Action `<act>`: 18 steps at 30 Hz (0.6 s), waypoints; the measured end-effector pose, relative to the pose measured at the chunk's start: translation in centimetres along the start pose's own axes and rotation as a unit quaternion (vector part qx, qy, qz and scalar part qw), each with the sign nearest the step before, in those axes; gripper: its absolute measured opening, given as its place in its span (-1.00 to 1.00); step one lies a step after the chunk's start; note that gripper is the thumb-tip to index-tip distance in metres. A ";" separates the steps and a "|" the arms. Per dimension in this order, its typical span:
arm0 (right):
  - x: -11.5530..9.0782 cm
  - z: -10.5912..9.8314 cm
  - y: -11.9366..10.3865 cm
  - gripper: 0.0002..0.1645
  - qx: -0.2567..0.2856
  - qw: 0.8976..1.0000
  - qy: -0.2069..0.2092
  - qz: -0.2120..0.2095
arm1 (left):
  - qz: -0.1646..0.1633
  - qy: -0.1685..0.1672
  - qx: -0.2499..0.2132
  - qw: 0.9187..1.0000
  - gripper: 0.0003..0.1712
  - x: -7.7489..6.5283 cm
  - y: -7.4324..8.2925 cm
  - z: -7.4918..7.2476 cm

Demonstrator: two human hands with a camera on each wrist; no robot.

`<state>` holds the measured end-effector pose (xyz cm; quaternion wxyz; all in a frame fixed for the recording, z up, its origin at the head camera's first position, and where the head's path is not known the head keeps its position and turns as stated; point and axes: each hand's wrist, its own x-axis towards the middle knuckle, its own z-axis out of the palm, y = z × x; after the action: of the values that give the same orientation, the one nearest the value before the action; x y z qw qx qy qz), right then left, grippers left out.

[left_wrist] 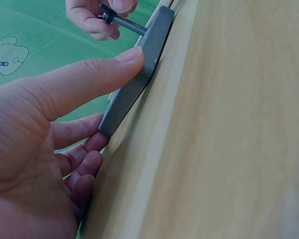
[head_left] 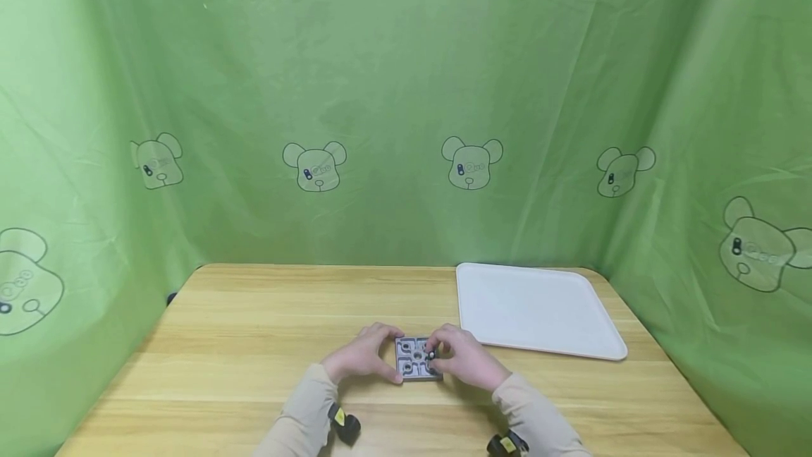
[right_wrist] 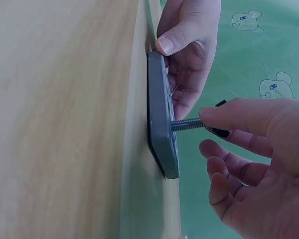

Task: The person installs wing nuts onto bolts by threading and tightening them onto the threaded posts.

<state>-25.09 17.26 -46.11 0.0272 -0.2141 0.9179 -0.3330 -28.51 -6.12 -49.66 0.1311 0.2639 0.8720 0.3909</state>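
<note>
A square grey plate [head_left: 416, 376] with round holes and grooves in its face lies on the table before me. My left hand [head_left: 364, 357] holds it by its left side, the thumb [left_wrist: 128, 56] at the near corner and fingers at the far one. In my right hand [head_left: 468, 358], thumb and forefinger pinch the black wing-shaped head of a threaded thumb screw [right_wrist: 187, 124]. The screw stands out from the plate's face near the right side, its tip at the plate and much of the thread showing. The other right fingers curl loosely below the head.
A white tray [head_left: 539, 309] lies at the back right of the wooden table [head_left: 266, 316], just beyond my right hand. Green curtain [head_left: 393, 217] with bear-head prints hangs behind and along both sides. Black wrist cameras [head_left: 346, 427] sit on both sleeves.
</note>
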 end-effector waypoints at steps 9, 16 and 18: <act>0.0 0.1 0.0 -0.82 -0.009 1.000 0.015 -0.001 | -0.005 -0.001 -0.001 1.000 -0.03 0.0 0.2 -0.1; 0.0 0.5 0.0 -0.80 -0.014 0.999 0.029 0.019 | -0.006 -0.001 -0.006 1.000 -0.04 0.0 0.1 -0.1; 0.0 0.6 -0.1 -0.79 -0.011 0.999 0.030 0.026 | -0.006 -0.001 -0.006 1.000 -0.04 0.0 0.0 0.0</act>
<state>-24.91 16.88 -46.52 0.0058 -0.1804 0.9270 -0.3287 -28.48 -6.13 -49.61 0.1356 0.2581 0.8712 0.3949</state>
